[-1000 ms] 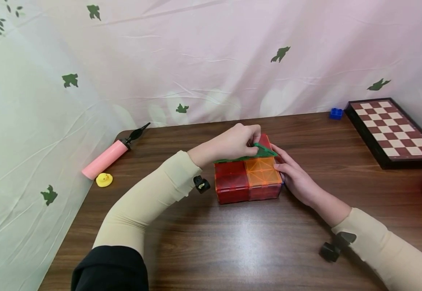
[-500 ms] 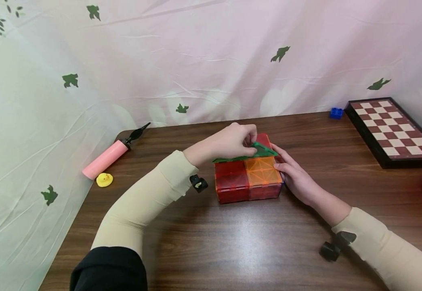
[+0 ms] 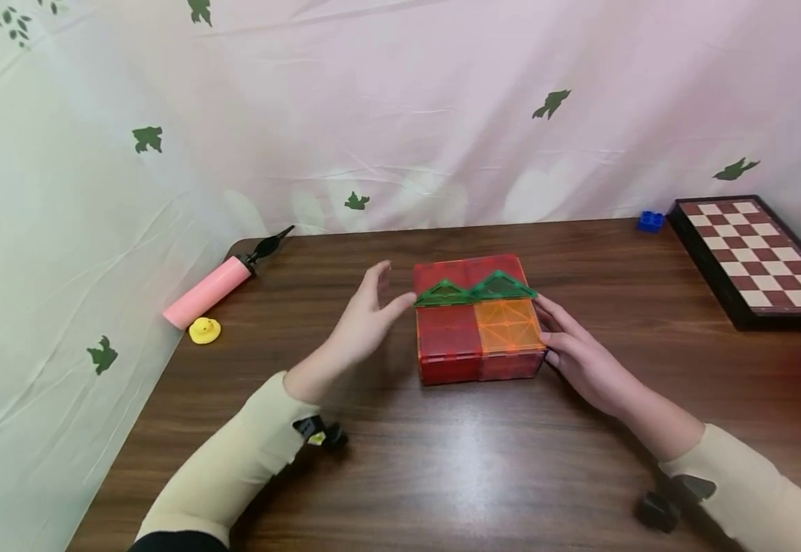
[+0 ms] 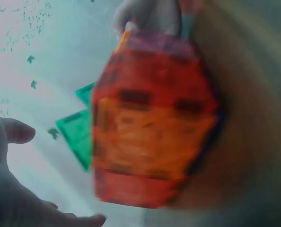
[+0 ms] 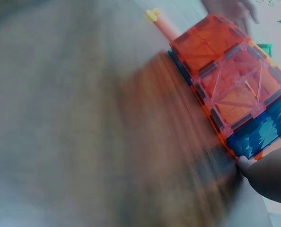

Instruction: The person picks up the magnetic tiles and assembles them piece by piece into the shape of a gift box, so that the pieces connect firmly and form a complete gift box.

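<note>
Box (image 3: 479, 330) right side touches right hand (image 3: 579, 356) | left hand (image 3: 366, 322) just beside

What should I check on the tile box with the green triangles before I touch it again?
1. Green triangles stand upright in a row on top of the tile box: ok.
2. Left hand is off the triangles, open beside the box: ok.
3. Right hand rests against the box's right side, steadying it: ok.
4. Box sits flat on the table: ok.
5. Triangles firmly stuck to the top: cannot tell.
6. Pink pump and yellow duck lie well away: ok.
</note>
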A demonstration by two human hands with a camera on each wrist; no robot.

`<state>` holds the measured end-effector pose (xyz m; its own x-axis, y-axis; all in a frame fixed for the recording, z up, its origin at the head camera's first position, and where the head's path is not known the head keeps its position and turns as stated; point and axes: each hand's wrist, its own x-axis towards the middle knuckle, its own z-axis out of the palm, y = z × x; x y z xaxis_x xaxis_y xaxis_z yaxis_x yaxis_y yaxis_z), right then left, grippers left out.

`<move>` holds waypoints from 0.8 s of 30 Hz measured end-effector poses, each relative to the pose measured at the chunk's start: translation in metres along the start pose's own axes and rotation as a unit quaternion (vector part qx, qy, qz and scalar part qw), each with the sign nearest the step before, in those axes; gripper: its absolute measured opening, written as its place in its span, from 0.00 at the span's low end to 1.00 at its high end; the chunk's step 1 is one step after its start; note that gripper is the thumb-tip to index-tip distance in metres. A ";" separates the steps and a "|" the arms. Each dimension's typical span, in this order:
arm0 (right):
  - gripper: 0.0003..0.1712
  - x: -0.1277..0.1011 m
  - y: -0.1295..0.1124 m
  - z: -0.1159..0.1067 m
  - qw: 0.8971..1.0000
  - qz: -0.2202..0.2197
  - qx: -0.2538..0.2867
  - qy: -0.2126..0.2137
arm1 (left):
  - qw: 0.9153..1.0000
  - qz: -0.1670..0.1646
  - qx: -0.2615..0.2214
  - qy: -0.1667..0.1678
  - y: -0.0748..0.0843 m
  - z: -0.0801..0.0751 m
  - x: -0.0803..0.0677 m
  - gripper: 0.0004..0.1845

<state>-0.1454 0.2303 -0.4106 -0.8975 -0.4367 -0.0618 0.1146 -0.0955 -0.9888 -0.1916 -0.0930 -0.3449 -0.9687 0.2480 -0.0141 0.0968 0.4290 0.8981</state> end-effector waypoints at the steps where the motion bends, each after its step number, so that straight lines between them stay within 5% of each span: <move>1: 0.38 -0.003 0.001 0.001 1.000 0.002 0.000 0.000 | 0.999 -0.020 -0.039 -0.016 -0.007 0.002 -0.005 0.39; 3: 0.39 -0.006 0.001 0.002 1.000 0.006 0.001 0.001 | 0.990 -0.057 -0.115 -0.057 -0.019 0.005 -0.015 0.39; 6: 0.39 -0.008 0.002 0.004 1.000 0.006 0.008 0.008 | 0.965 -0.097 -0.206 -0.134 -0.030 0.009 -0.026 0.38; 10: 0.38 -0.007 0.002 0.006 1.000 0.005 0.020 0.015 | 0.943 -0.109 -0.255 -0.186 -0.034 0.012 -0.031 0.39; 24: 0.39 0.004 0.000 0.015 0.999 0.006 0.028 0.024 | 0.934 -0.089 -0.282 -0.203 -0.045 0.004 -0.022 0.38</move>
<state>-0.1423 0.2149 -0.4089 -0.9148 -0.3955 -0.0822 0.1485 -0.1401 -0.9789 -0.1741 -0.1144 -0.3866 -0.7805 0.5740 -0.2474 -0.3033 -0.0017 0.9529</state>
